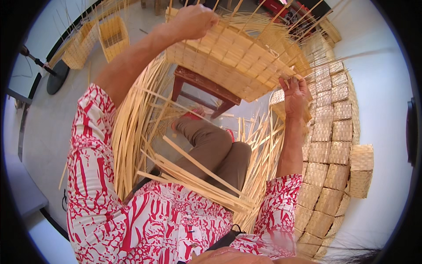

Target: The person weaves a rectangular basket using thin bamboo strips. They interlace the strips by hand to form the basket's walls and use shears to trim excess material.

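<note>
A half-woven bamboo basket [220, 55] rests on a small reddish-brown wooden stool [206, 81], its upright strips sticking up past the upper edge. At the basket's far left upper corner, my left hand [195, 22] is closed in a fist; what its fingers hold is hidden. My right hand [293, 90] pinches a pale bamboo strip [283, 69] between thumb and fingers at the right end of the basket's upper edge. Several loose bamboo strips [193, 165] lie across my lap.
Bundles of long strips [136, 132] lie left of my legs, with more strips [261, 149] at the right. Stacked woven baskets [323, 152] line the right wall. Other baskets [113, 37] stand at the back left, near a round black stand base [58, 78].
</note>
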The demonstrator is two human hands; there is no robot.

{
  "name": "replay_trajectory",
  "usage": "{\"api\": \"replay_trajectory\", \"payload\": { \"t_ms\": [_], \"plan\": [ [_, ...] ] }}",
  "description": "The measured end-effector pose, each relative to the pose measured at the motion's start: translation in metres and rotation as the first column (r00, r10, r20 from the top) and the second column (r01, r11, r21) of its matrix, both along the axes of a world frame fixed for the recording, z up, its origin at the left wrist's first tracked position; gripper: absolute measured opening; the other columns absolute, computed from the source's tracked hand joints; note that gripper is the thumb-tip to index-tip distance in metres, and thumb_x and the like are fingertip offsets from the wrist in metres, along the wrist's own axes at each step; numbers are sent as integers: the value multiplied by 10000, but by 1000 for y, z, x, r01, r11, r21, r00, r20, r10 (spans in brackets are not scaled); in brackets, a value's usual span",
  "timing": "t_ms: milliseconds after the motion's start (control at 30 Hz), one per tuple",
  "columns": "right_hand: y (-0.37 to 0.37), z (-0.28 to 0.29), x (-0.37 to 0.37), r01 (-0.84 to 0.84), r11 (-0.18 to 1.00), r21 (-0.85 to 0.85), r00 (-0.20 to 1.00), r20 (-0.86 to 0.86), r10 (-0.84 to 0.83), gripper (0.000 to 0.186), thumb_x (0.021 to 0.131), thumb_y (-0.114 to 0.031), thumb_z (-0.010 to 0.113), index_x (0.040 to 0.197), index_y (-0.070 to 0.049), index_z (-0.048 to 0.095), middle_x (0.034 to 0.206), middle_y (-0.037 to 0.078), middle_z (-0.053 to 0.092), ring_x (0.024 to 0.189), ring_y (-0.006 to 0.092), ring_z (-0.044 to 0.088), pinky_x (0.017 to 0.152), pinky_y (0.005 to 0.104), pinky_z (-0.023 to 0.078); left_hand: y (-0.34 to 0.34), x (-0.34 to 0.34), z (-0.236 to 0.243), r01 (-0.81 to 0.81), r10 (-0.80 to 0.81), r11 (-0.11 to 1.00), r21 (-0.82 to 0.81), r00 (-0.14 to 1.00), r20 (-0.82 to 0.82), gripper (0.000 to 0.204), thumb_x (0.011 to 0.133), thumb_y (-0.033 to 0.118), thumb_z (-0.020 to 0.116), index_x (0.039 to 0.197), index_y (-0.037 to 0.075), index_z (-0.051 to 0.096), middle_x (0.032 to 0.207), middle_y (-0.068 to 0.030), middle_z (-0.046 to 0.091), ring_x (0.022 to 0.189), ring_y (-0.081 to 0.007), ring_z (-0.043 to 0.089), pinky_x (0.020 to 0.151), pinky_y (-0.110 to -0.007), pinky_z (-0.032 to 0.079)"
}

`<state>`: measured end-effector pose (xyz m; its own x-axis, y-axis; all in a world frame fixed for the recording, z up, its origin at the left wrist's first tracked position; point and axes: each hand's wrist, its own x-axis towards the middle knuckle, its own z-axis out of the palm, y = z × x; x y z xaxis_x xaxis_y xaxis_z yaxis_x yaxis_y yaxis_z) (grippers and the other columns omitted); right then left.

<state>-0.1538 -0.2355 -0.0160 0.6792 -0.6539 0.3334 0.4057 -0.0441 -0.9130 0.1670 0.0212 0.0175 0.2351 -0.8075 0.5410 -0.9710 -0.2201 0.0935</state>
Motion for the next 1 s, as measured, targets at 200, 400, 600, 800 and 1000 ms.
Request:
{"api": "replay_trajectory", "payload": {
  "t_ms": [200, 400, 600, 800, 1000],
  "plan": [
    [0, -1, -2, 70, 997, -39, 996, -43, -72, 153, 1004, -149, 597, 1111, -41, 599, 1107, 66, 626, 1059, 187, 623, 881, 395, 594, -4, 0, -6, 40, -41, 998, -40, 999, -31, 101, 914, 159, 593, 970, 97, 649, 855, -143, 694, 807, -366, 675, 685, -487, 526],
    [1, 1, 2, 76, 997, 4, 997, -30, -75, 162, 1001, -146, 598, 1137, -59, 620, 1105, 60, 643, 1014, 170, 638, 804, 349, 622, 2, 1, 0, 77, -88, 995, -68, 980, -178, 86, 904, 143, 589, 923, 89, 653, 832, -139, 686, 820, -362, 667, 697, -483, 513],
    [2, 2, 0, 79, 996, 26, 996, -37, -78, 149, 1010, -127, 578, 1139, -67, 622, 1077, 66, 666, 979, 190, 657, 836, 375, 608, 6, -5, 10, 48, -54, 997, -55, 990, -127, 68, 885, 114, 586, 877, 84, 648, 798, -147, 675, 807, -360, 667, 693, -479, 510],
    [9, 2, -1, 103, 994, 21, 995, 8, -104, 150, 995, -105, 594, 1140, -80, 624, 1124, 66, 647, 982, 179, 657, 765, 361, 638, 3, -4, 7, 54, -56, 998, -25, 997, -61, 66, 883, 116, 576, 878, 88, 635, 786, -154, 675, 786, -376, 667, 681, -500, 510],
    [19, 12, 6, 214, 975, -58, 970, -103, -219, 152, 972, -136, 625, 1090, -42, 607, 1020, 62, 616, 922, 176, 635, 764, 358, 612, -1, -7, 0, 3, -6, 999, -32, 997, -78, 93, 925, 161, 543, 920, 82, 591, 747, -187, 653, 736, -401, 657, 625, -509, 499]
  ]
}}
